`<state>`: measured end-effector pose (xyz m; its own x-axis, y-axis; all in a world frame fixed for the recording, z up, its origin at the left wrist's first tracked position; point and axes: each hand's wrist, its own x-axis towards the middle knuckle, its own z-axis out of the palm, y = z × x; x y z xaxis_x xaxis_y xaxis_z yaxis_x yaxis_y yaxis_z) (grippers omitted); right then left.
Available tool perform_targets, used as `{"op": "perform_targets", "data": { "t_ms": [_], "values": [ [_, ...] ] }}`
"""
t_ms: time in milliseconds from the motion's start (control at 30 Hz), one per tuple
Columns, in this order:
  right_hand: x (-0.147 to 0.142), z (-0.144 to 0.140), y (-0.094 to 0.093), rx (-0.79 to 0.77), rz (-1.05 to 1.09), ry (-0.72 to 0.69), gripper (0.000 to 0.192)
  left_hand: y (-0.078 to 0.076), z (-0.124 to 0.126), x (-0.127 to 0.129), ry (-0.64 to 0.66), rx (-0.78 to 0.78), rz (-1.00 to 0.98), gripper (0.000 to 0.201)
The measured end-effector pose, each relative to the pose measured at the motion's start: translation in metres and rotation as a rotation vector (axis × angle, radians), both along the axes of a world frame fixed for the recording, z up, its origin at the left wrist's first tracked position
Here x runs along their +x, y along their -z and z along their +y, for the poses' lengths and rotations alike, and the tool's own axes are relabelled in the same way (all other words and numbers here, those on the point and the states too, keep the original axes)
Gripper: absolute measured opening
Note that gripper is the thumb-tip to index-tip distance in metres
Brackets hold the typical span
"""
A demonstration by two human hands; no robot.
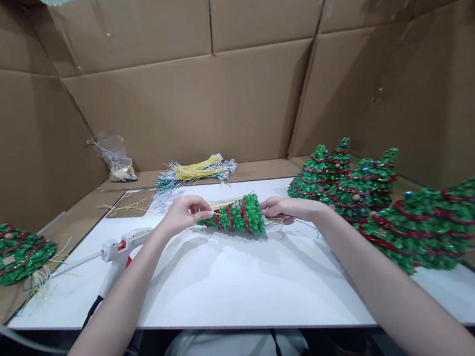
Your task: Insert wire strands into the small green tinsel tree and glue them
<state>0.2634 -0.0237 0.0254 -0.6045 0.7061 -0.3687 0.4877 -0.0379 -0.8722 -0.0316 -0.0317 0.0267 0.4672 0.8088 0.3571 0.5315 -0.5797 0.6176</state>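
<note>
A small green cone tree (237,216) with red garland bands lies on its side over the white board (231,280), tip pointing left. My left hand (182,213) pinches the tip end, along with thin pale strands that run across the tree. My right hand (288,209) grips the wide base end, where a few loose strands stick out. Both forearms reach in from the bottom of the view.
A white hot glue gun (120,251) rests on the board at left. Three finished trees (366,187) lie at right, another (8,253) at far left. Yellow and silver wire bundles (196,171) and a plastic bag (114,157) sit at the back. Cardboard walls surround everything.
</note>
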Motion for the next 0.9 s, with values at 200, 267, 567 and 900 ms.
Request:
{"op": "perform_targets", "data": {
  "t_ms": [200,267,567,900],
  "values": [
    [-0.009,-0.005,-0.004,0.070,-0.104,0.045,0.017,-0.003,-0.002,0.001,0.043,0.045,0.003,0.014],
    [-0.011,-0.005,-0.003,0.090,-0.108,-0.003,0.019,-0.002,-0.002,0.002,0.047,0.035,0.001,0.014],
    [-0.013,-0.002,0.001,0.192,-0.098,-0.070,0.032,0.000,-0.006,0.007,0.038,-0.122,-0.039,0.023],
    [-0.013,-0.003,0.001,0.262,-0.079,-0.088,0.024,0.007,-0.002,0.007,0.004,-0.166,-0.106,0.024]
  ]
}}
